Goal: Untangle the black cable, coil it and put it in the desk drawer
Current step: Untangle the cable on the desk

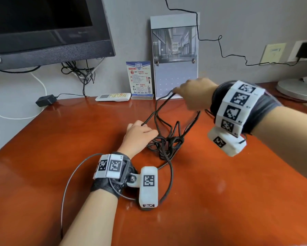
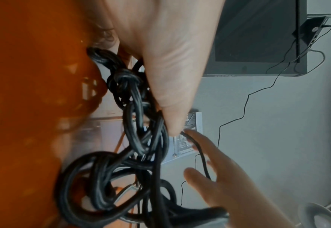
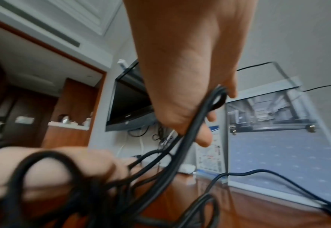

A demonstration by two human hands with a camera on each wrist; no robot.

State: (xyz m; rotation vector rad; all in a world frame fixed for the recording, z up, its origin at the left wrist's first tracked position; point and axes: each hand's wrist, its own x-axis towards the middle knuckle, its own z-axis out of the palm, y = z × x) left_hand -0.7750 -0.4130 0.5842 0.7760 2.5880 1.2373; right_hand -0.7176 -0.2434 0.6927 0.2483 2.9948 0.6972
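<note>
The black cable (image 1: 167,139) is lying as a knotted heap near the middle of the orange-brown counter (image 1: 60,130), with several strands rising from it toward the far right. The left hand (image 1: 140,133) is resting low beside the heap, its fingers (image 2: 172,117) curled around a strand and pinning the knots; the right hand (image 1: 193,93) is raised over the far side of the counter, its fingers (image 3: 203,135) grasping a doubled loop of cable and drawing it up and away from the heap. The untangling looks to be at an early stage, since tight knots are showing in the left wrist view. The main risk, judging from this, is that pulling the loop while the knots are pinned will be cinching them tighter instead of freeing them. A long sweep of the raised hand could also be knocking the calendar (image 1: 175,55) or the small card (image 1: 140,79) standing just beyond it against the wall. No drawer is showing in these views.
</note>
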